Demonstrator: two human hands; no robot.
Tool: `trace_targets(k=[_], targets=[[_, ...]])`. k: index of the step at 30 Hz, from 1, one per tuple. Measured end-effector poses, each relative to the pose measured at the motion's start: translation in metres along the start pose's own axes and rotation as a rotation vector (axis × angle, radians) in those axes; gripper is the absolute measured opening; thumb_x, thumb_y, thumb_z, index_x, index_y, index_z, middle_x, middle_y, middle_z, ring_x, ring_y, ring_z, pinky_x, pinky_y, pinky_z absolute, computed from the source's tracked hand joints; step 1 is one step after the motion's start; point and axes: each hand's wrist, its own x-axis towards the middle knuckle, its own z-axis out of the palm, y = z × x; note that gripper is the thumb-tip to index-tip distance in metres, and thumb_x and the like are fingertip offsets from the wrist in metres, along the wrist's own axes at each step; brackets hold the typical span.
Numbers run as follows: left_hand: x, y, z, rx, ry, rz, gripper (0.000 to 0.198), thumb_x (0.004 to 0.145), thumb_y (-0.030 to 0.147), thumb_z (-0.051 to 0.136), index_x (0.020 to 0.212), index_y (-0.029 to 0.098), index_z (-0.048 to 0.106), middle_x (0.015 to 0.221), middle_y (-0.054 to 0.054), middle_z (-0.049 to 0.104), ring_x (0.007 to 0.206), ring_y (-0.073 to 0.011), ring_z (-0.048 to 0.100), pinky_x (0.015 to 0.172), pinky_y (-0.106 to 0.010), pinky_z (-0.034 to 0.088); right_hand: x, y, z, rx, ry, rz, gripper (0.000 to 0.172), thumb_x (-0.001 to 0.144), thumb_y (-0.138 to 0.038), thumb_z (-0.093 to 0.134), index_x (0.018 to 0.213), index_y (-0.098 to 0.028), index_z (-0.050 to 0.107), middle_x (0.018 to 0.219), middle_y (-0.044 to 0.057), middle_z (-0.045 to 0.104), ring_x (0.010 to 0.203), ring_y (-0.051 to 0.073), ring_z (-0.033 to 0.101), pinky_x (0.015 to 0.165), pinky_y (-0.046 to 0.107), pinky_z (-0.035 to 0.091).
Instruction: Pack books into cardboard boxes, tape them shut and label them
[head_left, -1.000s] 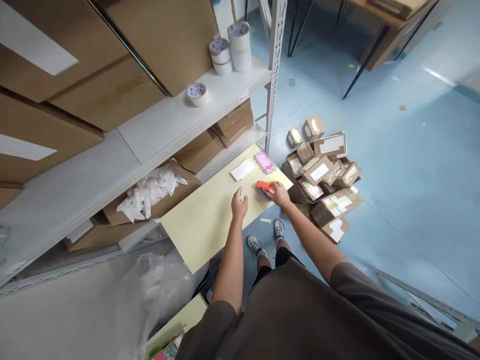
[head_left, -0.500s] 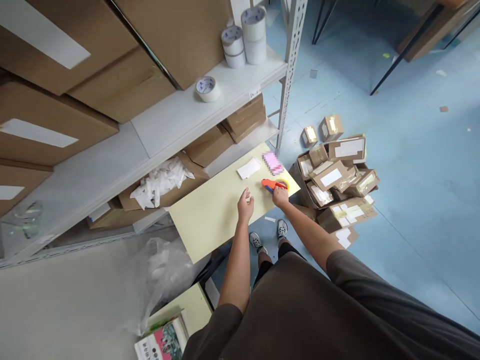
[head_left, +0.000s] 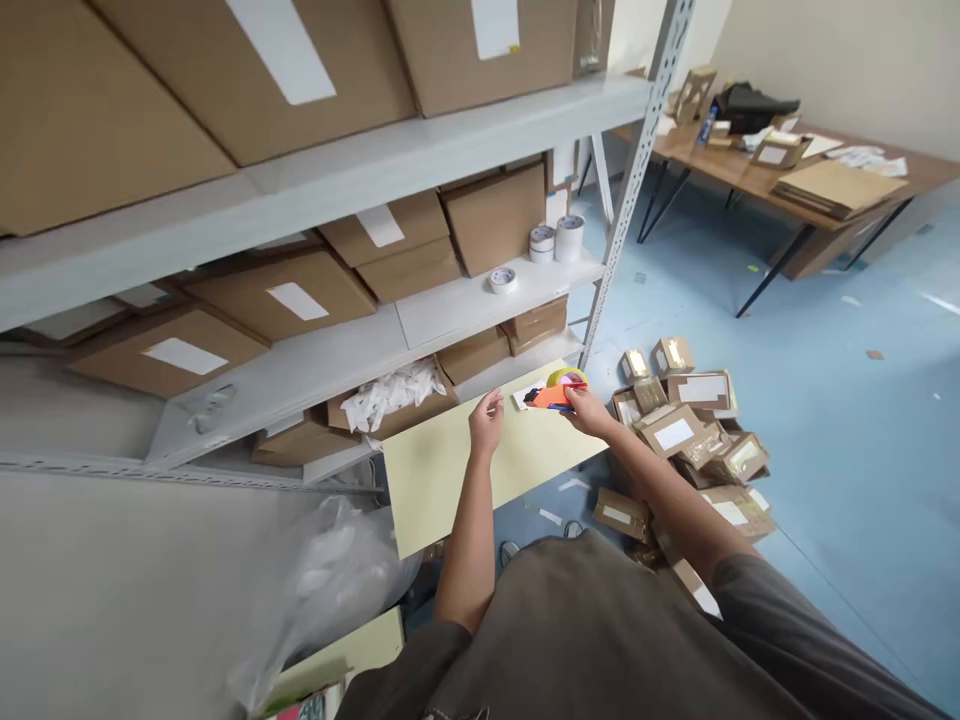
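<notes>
Toward the left, a white shelf (head_left: 285, 375) holds cardboard boxes, with a plastic bag (head_left: 337, 590) slumped below it. Over a pale yellow board (head_left: 450, 490), the left hand (head_left: 486, 422) hangs open, fingers spread, just apart from the orange tape dispenser (head_left: 553, 397). Since a moment ago, the dispenser has moved up the board and now sits over a white sheet (head_left: 519, 401), its yellow tape roll (head_left: 566, 377) uppermost. The right hand (head_left: 589, 412) grips it, fingers closed round the handle. Small parcels (head_left: 690, 430) heap on the blue floor (head_left: 840, 420), and a wooden table (head_left: 750, 175) stands beyond.

An orange tape dispenser (head_left: 553, 397) carries a yellow tape roll (head_left: 566, 377) on its top end.
</notes>
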Motion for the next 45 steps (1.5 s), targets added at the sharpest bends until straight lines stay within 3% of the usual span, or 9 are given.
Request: trace_targets(k=[3,6,11,15,21,27,33,39,45], targets=[[-0.003,0.026,-0.034,-0.035,-0.032,0.102,0.037,0.102,0.037,0.064,0.132,0.020,0.076,0.124,-0.014,0.079,0.118,-0.0257,0.074,0.102,-0.039,0.060,0.027,-0.030,-0.033,0.092,-0.017,-0.147,0.015,0.096,-0.035,0.070,0.098,-0.021,0.066,0.101,0.013,0.072,0.098,0.031,0.066,0.096,0.048,0.053],[-0.008,0.048,-0.067,-0.042,-0.126,0.185,0.037,0.099,0.040,0.069,0.130,0.021,0.078,0.126,-0.013,0.079,0.116,-0.0259,0.075,0.102,-0.040,0.060,0.048,-0.064,-0.053,0.136,-0.027,-0.266,0.018,0.098,-0.038,0.071,0.090,-0.023,0.069,0.092,0.010,0.072,0.095,0.029,0.068,0.099,0.047,0.053],[-0.018,0.064,-0.110,-0.024,-0.319,0.271,0.033,0.093,0.046,0.075,0.115,0.022,0.084,0.125,-0.011,0.079,0.114,-0.0254,0.074,0.098,-0.037,0.060,0.063,-0.114,-0.052,0.180,-0.042,-0.310,0.015,0.095,-0.037,0.077,0.099,-0.023,0.078,0.103,0.013,0.078,0.105,0.031,0.072,0.102,0.048,0.055],[-0.025,0.061,-0.129,-0.026,-0.415,0.267,0.030,0.088,0.047,0.079,0.101,0.022,0.087,0.111,-0.010,0.082,0.104,-0.0250,0.076,0.093,-0.036,0.060,0.065,-0.139,-0.042,0.228,-0.079,-0.275,0.020,0.088,-0.032,0.083,0.105,-0.023,0.080,0.110,0.014,0.079,0.109,0.033,0.073,0.102,0.048,0.056],[-0.037,0.050,-0.147,-0.037,-0.313,0.196,0.032,0.090,0.050,0.075,0.097,0.020,0.085,0.104,-0.009,0.083,0.098,-0.0240,0.076,0.091,-0.035,0.060,0.059,-0.156,-0.025,0.329,-0.166,-0.218,0.018,0.088,-0.034,0.079,0.101,-0.022,0.078,0.104,0.011,0.078,0.098,0.030,0.073,0.094,0.045,0.058],[-0.046,0.051,-0.154,-0.046,-0.385,0.142,0.036,0.082,0.047,0.083,0.103,0.018,0.085,0.101,-0.008,0.083,0.086,-0.0213,0.075,0.080,-0.032,0.060,0.058,-0.167,-0.013,0.464,-0.204,-0.191,0.022,0.085,-0.039,0.080,0.096,-0.021,0.073,0.101,0.007,0.074,0.091,0.024,0.067,0.086,0.038,0.056],[-0.052,0.062,-0.147,0.000,-0.419,0.132,0.021,0.079,0.038,0.084,0.089,0.019,0.085,0.088,-0.006,0.082,0.078,-0.0206,0.074,0.073,-0.031,0.058,0.059,-0.171,-0.010,0.535,-0.272,-0.114,0.026,0.083,-0.043,0.080,0.086,-0.022,0.066,0.086,0.000,0.067,0.079,0.018,0.059,0.078,0.032,0.050],[-0.052,0.067,-0.148,0.078,-0.340,0.192,0.020,0.085,0.038,0.073,0.081,0.020,0.082,0.084,-0.004,0.081,0.080,-0.0209,0.073,0.077,-0.032,0.057,0.053,-0.172,-0.014,0.575,-0.298,-0.086,0.029,0.079,-0.044,0.084,0.086,-0.021,0.068,0.087,0.000,0.069,0.079,0.019,0.061,0.079,0.031,0.051],[-0.046,0.063,-0.155,-0.009,-0.347,0.118,0.037,0.094,0.050,0.066,0.094,0.018,0.085,0.101,-0.010,0.083,0.093,-0.0245,0.075,0.087,-0.035,0.059,0.047,-0.172,-0.013,0.614,-0.293,-0.077,0.028,0.077,-0.043,0.085,0.090,-0.022,0.071,0.087,0.000,0.070,0.083,0.020,0.063,0.084,0.033,0.052]])
